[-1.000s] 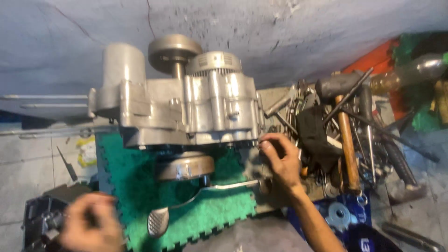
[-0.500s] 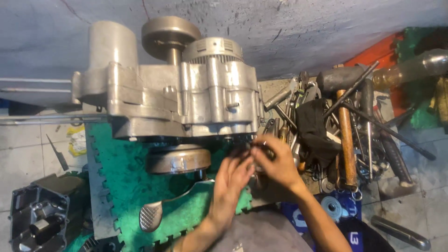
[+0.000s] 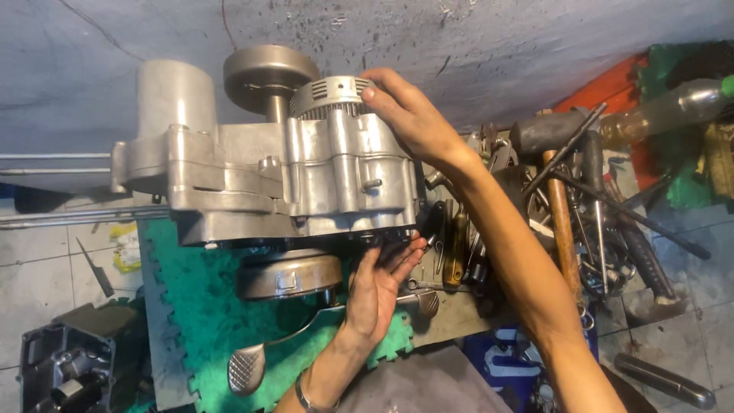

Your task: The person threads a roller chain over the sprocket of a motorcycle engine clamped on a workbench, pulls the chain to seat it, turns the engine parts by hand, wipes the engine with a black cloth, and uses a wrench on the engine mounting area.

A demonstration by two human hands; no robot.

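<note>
Silver engine case (image 3: 290, 183) sits on a green foam mat (image 3: 206, 321), right hand (image 3: 413, 115) fingers spread over its top, left hand (image 3: 382, 283) fingers pressed beneath, tools (image 3: 581, 206) heaped beside on the tiled floor (image 3: 46, 268).

Engine case (image 3: 290, 183) sits at frame centre on foam mat (image 3: 199, 321). Left hand (image 3: 382, 283) touches its lower right edge; right hand (image 3: 409, 115) rests on its top right. Tool pile (image 3: 581, 199) lies right. Kick lever (image 3: 252, 367) lies below, on the mat.

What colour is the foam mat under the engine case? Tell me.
Green foam mat, seen in the head view, lying beneath the silver engine case.
</note>
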